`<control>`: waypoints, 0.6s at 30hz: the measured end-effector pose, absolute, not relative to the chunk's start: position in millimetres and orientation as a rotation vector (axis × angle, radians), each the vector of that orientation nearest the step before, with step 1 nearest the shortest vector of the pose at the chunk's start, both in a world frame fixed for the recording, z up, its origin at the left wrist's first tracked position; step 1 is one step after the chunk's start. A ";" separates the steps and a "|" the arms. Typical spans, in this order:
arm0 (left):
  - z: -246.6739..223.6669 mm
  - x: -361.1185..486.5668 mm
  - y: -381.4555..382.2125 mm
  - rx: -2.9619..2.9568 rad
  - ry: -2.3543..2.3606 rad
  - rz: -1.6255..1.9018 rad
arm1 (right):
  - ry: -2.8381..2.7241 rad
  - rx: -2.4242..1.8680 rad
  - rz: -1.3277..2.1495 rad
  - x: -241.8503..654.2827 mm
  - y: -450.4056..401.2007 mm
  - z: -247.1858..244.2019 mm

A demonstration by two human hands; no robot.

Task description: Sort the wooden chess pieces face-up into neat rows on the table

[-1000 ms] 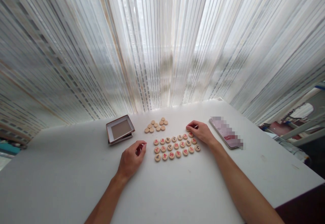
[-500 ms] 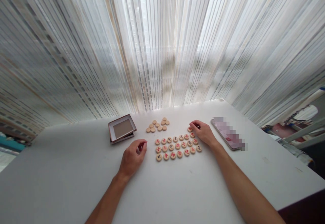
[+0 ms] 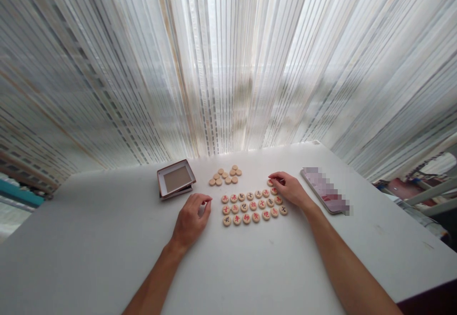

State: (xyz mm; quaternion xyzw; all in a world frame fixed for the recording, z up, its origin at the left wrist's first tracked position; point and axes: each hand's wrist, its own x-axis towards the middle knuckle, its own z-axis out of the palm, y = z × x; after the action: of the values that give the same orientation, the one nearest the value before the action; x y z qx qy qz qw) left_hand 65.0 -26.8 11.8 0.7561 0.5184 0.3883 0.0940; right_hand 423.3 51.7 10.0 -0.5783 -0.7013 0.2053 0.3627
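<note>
Round wooden Chinese chess pieces lie face up in three rows on the white table, marked with red or black characters. Behind the rows' right end, my right hand has its thumb and fingertips closed on a single Chinese chess piece, partly covered by the fingers. Left of the rows rests my left hand, thumb and forefinger pinched together, no piece showing between them. Farther back, several blank-looking pieces sit in a loose cluster.
An open shallow box with a brown-grey bottom stands tilted at the back left of the table. On the right lies a pinkish flat case, partly blurred out. Striped sheer curtains hang behind the table.
The whole scene has shifted slightly right as the camera turned. Both hands keep nearly the same poses, and the rows and the cluster look unchanged.
</note>
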 end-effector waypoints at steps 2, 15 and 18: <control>11.5 64.8 -26.8 2.245 1.547 1.163 | -1.799 -1.495 0.526 423.0 52.3 9.0; 8.7 62.7 -24.0 2.300 1.595 1.153 | -1.742 -1.455 0.441 416.3 48.4 15.0; 9.2 65.4 -22.3 2.404 1.591 1.098 | -1.755 -1.415 0.396 408.6 42.5 21.9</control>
State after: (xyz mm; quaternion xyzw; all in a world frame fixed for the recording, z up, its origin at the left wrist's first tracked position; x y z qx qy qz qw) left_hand 65.4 -22.3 9.2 0.7789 0.5155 0.3559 0.0284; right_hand 408.6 42.5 21.9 -0.5628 -0.6981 0.1577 0.4136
